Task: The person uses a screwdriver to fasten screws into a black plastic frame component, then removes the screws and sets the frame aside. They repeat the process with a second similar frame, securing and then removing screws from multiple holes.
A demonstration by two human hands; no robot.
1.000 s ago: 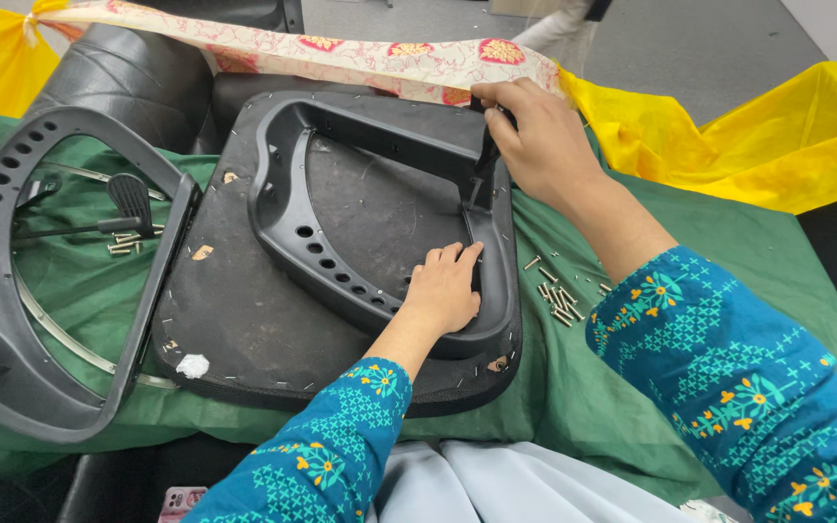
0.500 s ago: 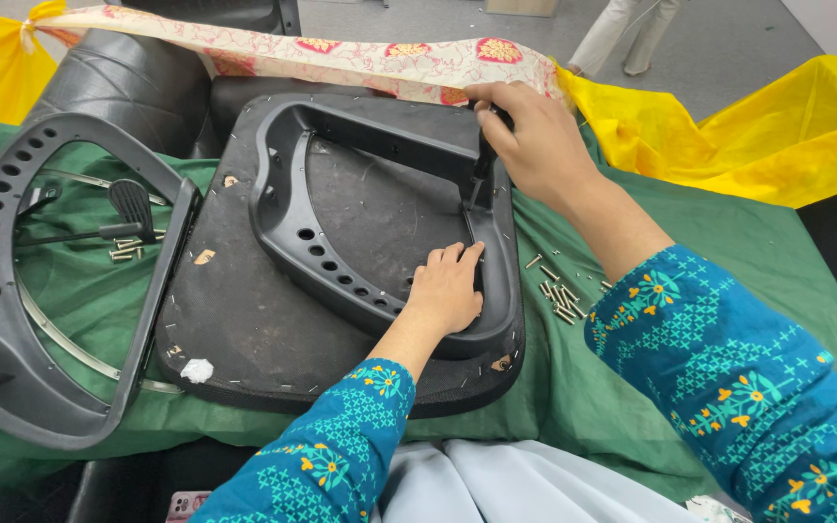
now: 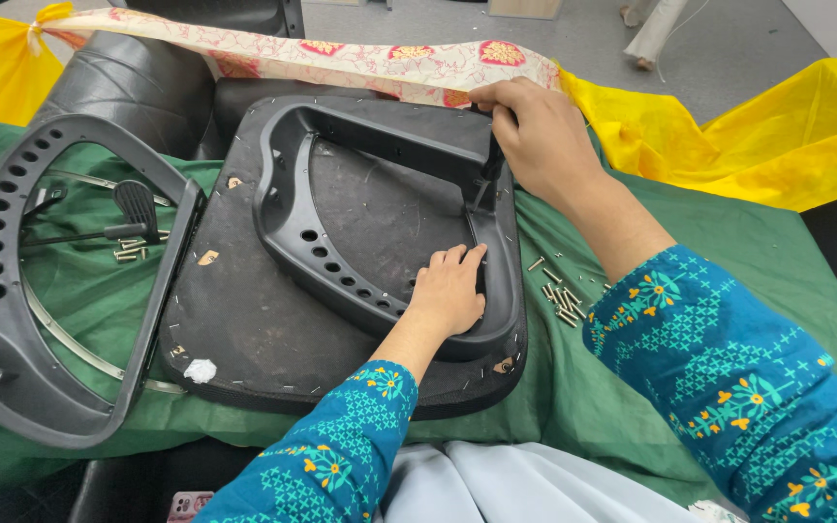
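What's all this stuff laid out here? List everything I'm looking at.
Seat board: one, black, centre, on the green cloth.
Plastic frame: one, black, holed, lying on the seat board.
Second frame: one, dark grey, holed, at left.
Screws: a small pile, silver, right of the board.
More screws: a few, inside the second frame.
Green cloth: one, underneath.
Yellow cloth: behind, right and left.
Patterned strip: one, cream and red, across the back.
Left hand: flat on the plastic frame's near edge.
Right hand: gripping its far corner.

I see a matt black plastic frame (image 3: 380,208) on a rough, stapled fabric seat base (image 3: 244,320); shiny metal screws (image 3: 559,295) on green cloth (image 3: 690,223).
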